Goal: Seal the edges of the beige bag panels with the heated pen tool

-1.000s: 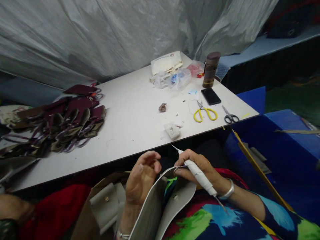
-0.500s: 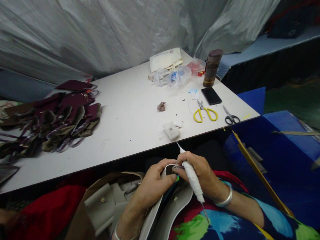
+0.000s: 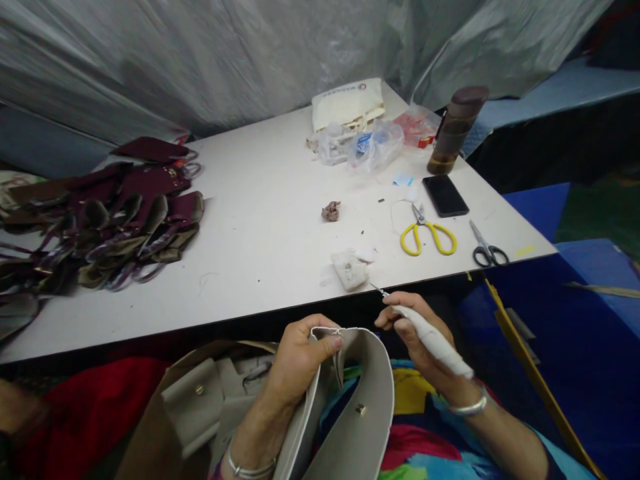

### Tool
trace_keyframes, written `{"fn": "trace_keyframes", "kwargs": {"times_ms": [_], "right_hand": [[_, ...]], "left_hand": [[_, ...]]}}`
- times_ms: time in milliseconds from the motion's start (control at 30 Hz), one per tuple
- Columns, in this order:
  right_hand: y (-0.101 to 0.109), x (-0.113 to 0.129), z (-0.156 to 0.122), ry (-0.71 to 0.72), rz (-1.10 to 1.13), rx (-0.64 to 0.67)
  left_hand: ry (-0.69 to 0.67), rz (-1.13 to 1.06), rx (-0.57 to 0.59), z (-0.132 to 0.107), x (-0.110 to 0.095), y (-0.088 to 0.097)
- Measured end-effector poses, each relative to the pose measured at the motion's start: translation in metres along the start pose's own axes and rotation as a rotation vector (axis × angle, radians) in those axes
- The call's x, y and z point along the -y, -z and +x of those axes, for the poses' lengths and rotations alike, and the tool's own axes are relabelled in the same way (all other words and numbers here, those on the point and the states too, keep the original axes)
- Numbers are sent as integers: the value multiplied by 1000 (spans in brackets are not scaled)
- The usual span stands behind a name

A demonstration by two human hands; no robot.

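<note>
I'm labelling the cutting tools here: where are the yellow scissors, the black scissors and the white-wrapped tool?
yellow scissors (image 3: 429,235), head view, on the handle loops.
black scissors (image 3: 487,248), head view, by the pivot.
white-wrapped tool (image 3: 434,341), head view, on the wrapped grip in the right hand (image 3: 420,333).

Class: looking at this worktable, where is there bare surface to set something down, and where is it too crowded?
Free: the table middle, between the maroon pieces pile and brown scrap; also the front strip before the edge. Crowded: the far right corner with plastic bags, bottle, phone, yellow scissors.

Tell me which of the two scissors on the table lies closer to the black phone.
The yellow-handled scissors, just left of and below the black phone. The black-handled scissors lie farther right, near the table edge.
</note>
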State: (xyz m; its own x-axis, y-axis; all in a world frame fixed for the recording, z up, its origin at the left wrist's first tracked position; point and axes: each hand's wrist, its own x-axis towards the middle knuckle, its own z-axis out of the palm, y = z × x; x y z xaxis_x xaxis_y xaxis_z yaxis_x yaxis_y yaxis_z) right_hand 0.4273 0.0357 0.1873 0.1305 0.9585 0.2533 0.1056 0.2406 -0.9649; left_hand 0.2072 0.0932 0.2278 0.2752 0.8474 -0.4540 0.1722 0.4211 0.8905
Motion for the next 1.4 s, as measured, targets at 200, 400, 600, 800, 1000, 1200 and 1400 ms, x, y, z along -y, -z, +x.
{"fn": "trace_keyframes", "kwargs": {"times_ms": [200, 400, 600, 800, 1000, 1200, 1400], "right_hand": [[14, -19, 39, -61, -172, -131], [6, -32, 64, -100, -180, -125], [3, -41, 70, -75, -169, -85], [3, -48, 73, -96, -177, -45], [0, -50, 76, -65, -181, -31], [0, -48, 75, -89, -165, -64], [7, -34, 67, -182, 125, -12]], "left_hand": [[22, -82, -43, 13, 12, -27], [11, 2, -56, 24, 18, -34], [55, 94, -49, 32, 14, -31], [71, 133, -35, 37, 14, -31], [80, 169, -60, 39, 15, -28], [93, 152, -63, 37, 15, -28], [112, 158, -54, 35, 13, -29]]}}
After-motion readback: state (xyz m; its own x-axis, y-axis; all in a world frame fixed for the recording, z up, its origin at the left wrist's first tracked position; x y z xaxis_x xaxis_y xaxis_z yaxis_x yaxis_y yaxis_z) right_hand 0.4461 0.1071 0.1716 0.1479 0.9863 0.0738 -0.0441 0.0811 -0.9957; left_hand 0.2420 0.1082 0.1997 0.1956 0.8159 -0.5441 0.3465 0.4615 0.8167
